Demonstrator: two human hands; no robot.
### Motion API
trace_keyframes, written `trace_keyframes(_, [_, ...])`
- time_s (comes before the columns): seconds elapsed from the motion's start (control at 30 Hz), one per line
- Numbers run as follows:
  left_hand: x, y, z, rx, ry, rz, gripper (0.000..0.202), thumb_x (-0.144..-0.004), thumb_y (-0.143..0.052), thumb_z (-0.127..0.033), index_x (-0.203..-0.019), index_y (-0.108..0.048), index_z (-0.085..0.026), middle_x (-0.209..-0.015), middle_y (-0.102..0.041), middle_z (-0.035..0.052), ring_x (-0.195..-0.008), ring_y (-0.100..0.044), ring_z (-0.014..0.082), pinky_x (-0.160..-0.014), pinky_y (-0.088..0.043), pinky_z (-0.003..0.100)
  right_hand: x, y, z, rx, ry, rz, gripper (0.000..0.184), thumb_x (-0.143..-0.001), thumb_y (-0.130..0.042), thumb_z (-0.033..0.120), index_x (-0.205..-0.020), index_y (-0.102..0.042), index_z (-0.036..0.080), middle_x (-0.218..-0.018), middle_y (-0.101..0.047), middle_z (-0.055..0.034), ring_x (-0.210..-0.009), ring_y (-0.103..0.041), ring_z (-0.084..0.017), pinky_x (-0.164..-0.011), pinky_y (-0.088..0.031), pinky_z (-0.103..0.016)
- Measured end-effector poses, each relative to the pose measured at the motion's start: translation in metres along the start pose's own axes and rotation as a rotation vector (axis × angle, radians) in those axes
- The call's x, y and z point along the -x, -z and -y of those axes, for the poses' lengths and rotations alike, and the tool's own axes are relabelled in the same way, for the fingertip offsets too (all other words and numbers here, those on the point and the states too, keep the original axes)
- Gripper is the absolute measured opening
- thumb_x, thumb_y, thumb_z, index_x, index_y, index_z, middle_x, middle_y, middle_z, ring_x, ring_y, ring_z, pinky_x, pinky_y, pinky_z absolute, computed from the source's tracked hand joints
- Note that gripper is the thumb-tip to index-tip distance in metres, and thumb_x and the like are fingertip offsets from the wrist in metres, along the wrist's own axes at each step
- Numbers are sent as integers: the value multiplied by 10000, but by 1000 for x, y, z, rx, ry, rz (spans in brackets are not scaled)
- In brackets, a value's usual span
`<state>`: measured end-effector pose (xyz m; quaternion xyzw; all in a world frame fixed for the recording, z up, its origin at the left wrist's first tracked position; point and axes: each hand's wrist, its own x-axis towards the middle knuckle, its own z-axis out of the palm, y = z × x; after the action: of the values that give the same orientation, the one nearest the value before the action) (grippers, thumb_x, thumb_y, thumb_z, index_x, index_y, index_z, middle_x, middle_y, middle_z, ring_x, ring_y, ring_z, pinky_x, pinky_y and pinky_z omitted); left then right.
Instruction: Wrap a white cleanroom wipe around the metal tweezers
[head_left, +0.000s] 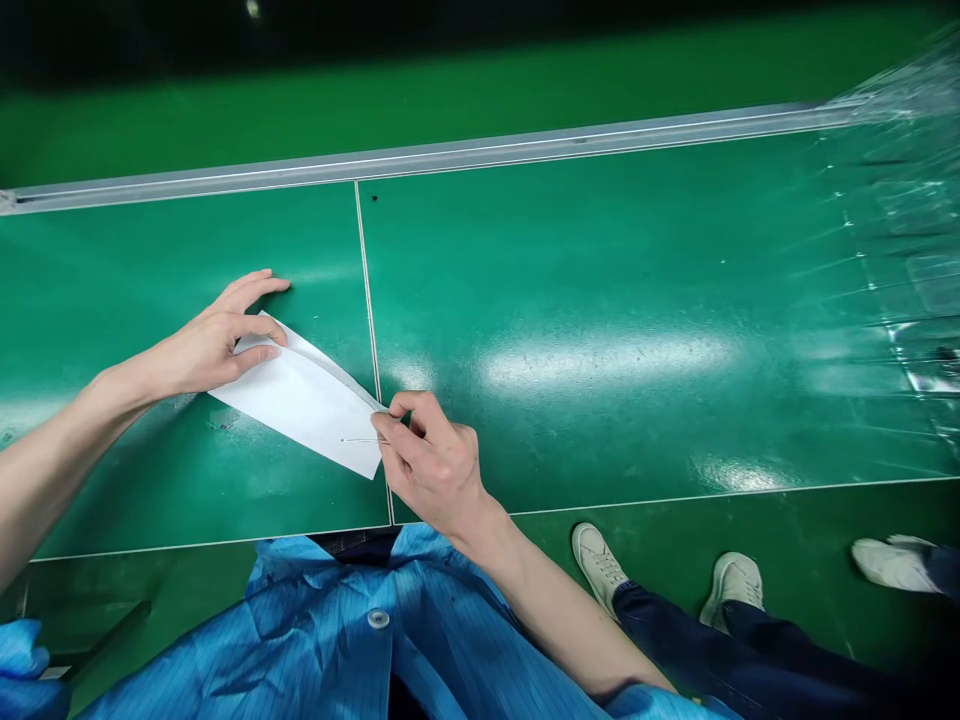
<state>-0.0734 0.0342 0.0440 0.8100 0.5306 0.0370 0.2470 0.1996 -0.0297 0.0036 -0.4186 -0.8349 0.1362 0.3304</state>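
A folded sheet of white paper (pixel 307 400) lies slantwise over the green worktop, its long fold or upper flap running along the far side. My left hand (pixel 232 335) pinches the paper's far left end between thumb and index finger, the other fingers stretched out beyond it. At the near right end, my right hand (pixel 431 455) has its thumb and fingers closed on the paper's corner. A thin needle-like piece (pixel 358 440) sticks out leftward from the right fingertips over the paper; its exact kind is too small to tell.
The green worktop (pixel 600 270) has a seam (pixel 365 260) beside the paper and a metal rail (pixel 480 152) along the back. Clear plastic film (pixel 907 250) covers the right end. Other people's shoes (pixel 596 560) and dark trouser legs stand at the front right.
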Motion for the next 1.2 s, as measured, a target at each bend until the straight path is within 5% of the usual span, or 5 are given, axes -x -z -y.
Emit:
trace_keyframes(0.3, [3, 15, -6, -6, -10, -7, 361, -842, -429, -447, -790, -687, -202, -1365, -475, 67, -1319, -361, 300, -1068, -341, 502, 0, 1, 9, -297, -203, 82, 184, -831, -424, 57, -884, -580, 140, -843, -593, -19, -607, -519, -53, -499, -411, -168])
trace_keyframes(0.43, [1, 20, -4, 0, -4, 124, 383, -846, -416, -470, -830, -702, -216, -1256, -547, 90, -1130, -515, 285, -903, -477, 458, -1, 1, 9, -143, -152, 51, 217, -854, -407, 78, -943, -596, 133, -869, -602, -34, -625, -540, -68, -463, -389, -187])
trace_keyframes(0.73, [-8, 10, -5, -130, -46, 74, 392, -855, -355, -432, -845, -659, -185, -1181, -555, 99, -1057, -517, 257, -836, -471, 382, 2, -1, 14, 78, -97, -4, 220, -852, -396, 69, -870, -603, 142, -819, -536, -28, -526, -414, -48, -412, -301, -203])
trace_keyframes(0.9, [-16, 10, -13, -145, -23, 70, 396, -840, -317, -425, -840, -626, -178, -1095, -590, 101, -1015, -545, 248, -845, -461, 388, -4, -5, 9, 64, -338, 104, 216, -872, -379, 127, -937, -584, 146, -924, -569, -60, -611, -505, -93, -472, -351, -226])
trace_keyframes(1.2, [-31, 8, -18, -235, 41, 121, 378, -810, -285, -376, -820, -600, -167, -944, -629, 101, -798, -578, 249, -737, -460, 404, -20, -8, 1, 214, -551, 293, 196, -873, -408, 142, -900, -601, 158, -796, -594, -36, -520, -440, -115, -478, -208, -275])
